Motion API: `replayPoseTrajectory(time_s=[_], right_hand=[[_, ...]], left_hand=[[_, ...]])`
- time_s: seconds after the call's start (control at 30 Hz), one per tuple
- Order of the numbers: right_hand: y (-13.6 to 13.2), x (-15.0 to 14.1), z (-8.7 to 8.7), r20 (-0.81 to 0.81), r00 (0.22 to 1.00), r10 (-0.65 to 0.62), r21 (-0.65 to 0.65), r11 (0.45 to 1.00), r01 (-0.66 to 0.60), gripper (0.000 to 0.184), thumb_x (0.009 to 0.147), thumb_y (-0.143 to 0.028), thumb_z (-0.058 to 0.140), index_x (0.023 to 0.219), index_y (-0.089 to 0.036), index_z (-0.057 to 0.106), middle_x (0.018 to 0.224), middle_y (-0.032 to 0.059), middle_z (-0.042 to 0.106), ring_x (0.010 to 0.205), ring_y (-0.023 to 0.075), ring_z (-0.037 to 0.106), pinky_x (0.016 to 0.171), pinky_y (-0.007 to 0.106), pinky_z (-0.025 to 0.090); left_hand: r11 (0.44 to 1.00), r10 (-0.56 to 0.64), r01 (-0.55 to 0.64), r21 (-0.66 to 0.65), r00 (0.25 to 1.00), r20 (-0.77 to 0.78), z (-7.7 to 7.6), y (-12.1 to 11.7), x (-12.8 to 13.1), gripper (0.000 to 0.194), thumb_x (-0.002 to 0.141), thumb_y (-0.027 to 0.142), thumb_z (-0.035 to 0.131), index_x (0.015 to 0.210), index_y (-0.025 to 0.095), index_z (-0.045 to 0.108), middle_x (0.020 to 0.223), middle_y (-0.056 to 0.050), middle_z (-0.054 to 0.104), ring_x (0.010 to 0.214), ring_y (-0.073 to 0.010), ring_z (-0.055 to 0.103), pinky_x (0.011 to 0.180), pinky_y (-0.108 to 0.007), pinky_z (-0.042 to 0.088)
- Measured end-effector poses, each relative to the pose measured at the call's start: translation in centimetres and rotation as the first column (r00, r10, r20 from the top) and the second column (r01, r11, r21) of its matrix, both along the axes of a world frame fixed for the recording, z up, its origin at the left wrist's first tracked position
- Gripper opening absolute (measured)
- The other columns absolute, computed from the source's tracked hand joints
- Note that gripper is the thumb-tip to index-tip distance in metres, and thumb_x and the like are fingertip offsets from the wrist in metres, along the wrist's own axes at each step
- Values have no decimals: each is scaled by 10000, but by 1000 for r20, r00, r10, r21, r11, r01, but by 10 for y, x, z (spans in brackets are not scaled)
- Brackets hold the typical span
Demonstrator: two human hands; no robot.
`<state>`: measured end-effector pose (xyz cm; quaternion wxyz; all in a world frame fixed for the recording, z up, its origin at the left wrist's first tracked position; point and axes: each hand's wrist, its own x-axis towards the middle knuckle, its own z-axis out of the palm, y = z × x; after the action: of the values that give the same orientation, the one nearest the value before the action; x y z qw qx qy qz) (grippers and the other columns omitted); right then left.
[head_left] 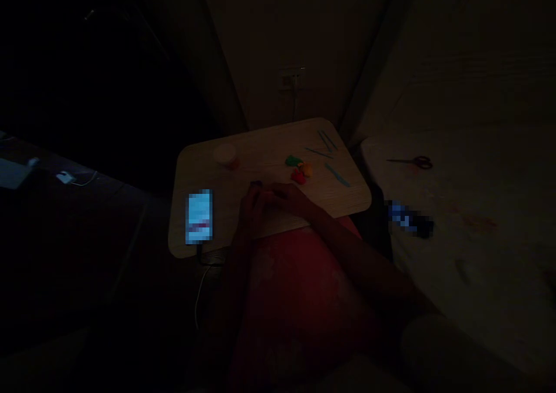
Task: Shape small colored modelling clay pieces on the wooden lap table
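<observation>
The scene is very dark. My left hand [251,206] and my right hand [292,198] meet above the near middle of a small wooden table [260,150], fingers curled and close together. A faint reddish-orange patch shows between the fingertips; whether it is a held piece or skin, I cannot make out. By the left fingertips is a small dark bluish lump [256,183]. Just beyond my right hand lie soft-looking lumps, like modelling clay: green [293,161], yellow-orange [306,169] and red [298,176], touching one another.
Several thin teal sticks [319,153] and a teal knife-shaped tool [337,175] lie at the table's right. A pale-lidded tub [225,154] stands at the back left. A lit phone [198,216] with a cable is at left. Scissors [417,162] lie on the pale surface to the right.
</observation>
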<state>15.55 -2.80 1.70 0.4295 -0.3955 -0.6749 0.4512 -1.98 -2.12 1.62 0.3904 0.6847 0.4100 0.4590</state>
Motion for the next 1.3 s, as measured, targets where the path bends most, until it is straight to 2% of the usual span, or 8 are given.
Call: replayPoseTrajectory(time_s=[0.17, 0.27, 0.47, 0.6, 0.77, 0.97, 1.13, 1.3], right_hand=[[0, 1, -1, -45, 999, -20, -21, 1000, 19, 486, 961, -634, 576, 849, -168, 654, 732, 4, 612, 694, 136, 526, 666, 253, 422], [0, 1, 0, -51, 998, -20, -29, 999, 19, 465, 981, -597, 550, 826, -169, 641, 712, -3, 598, 663, 128, 506, 654, 250, 413], [4, 0, -6, 45, 998, -40, -32, 999, 42, 485, 1011, -561, 482, 759, -171, 622, 642, -5, 574, 634, 130, 488, 611, 243, 379], [5, 0, -9, 108, 993, -39, -27, 999, 42, 466, 1031, -509, 460, 778, -165, 645, 674, 4, 604, 650, 133, 497, 634, 250, 380], [6, 3, -7, 156, 988, 4, 13, 1000, -6, 407, 1034, -459, 463, 823, -170, 655, 754, 20, 646, 712, 150, 532, 705, 268, 411], [7, 2, -12, 176, 984, -21, 60, 998, 10, 409, 1050, -444, 436, 812, -178, 636, 777, 28, 662, 726, 156, 539, 747, 280, 436], [3, -1, -10, 128, 990, -50, 77, 996, 41, 445, 1063, -499, 413, 879, -176, 658, 804, 34, 668, 755, 166, 564, 766, 287, 452], [1, -1, -7, 34, 995, -98, 111, 989, 93, 419, 997, -566, 566, 1099, -171, 662, 957, 53, 699, 832, 172, 595, 761, 278, 466]], left_hand=[[999, -31, 33, 21, 996, -88, 3, -2, 2, 377, 1032, 499, 555, 793, 209, 580, 763, 3, 581, 716, -160, 549, 685, -291, 452], [997, -55, 61, 45, 991, -121, 2, -3, 2, 414, 1052, 533, 498, 820, 210, 612, 771, -15, 623, 720, -177, 590, 694, -312, 490], [994, -39, 58, 94, 982, -187, -1, -4, 0, 412, 1063, 561, 450, 905, 213, 605, 825, -35, 635, 783, -193, 612, 754, -334, 509], [991, -16, 47, 128, 973, -228, -3, -4, -1, 396, 1072, 553, 420, 968, 211, 591, 878, -50, 643, 807, -201, 618, 785, -352, 522], [993, -2, 38, 113, 953, -303, -9, -7, -1, 433, 1073, 564, 403, 1105, 201, 637, 954, -90, 686, 900, -246, 668, 881, -412, 548], [999, -15, 25, 31, 960, -281, -12, -7, -1, 446, 1058, 597, 422, 1037, 221, 662, 860, -85, 665, 789, -249, 661, 810, -415, 544], [999, -4, 13, 33, 968, -252, -3, -6, 0, 467, 1064, 611, 397, 999, 218, 641, 883, -73, 674, 835, -235, 663, 816, -379, 540], [1000, 10, -9, 4, 971, -238, 1, -5, 1, 467, 1058, 616, 417, 985, 212, 640, 866, -57, 679, 839, -221, 659, 796, -343, 519]])
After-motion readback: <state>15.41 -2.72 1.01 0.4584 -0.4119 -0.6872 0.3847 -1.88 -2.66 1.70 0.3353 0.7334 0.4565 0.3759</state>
